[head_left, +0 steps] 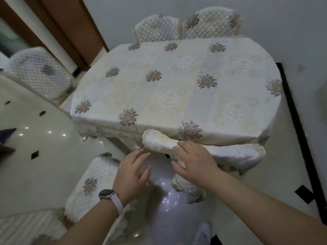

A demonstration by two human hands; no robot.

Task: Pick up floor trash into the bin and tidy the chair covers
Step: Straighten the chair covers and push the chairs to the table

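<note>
Bare floor gap (164,214) between left chair cover (92,181) and right chair cover (238,156); table (177,82) blocks ahead.

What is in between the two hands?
In the head view, just bare shiny floor shows between the left hand and the right hand. The right hand holds the rolled chair cover, which passes just above that gap.

Home dining rm: worktop (221,137) under floral cloth (134,89), ringed w/ chairs (155,29) in matching quilted covers (39,75), two at the far end, one at left, others on the near side. Glossy pale floor (35,165) tiles w/ small black diamond insets (35,154) mirror light glints (49,132). Brown wood door frame (70,32) at back left; plain white wall (292,32) behind & to the right.
</note>
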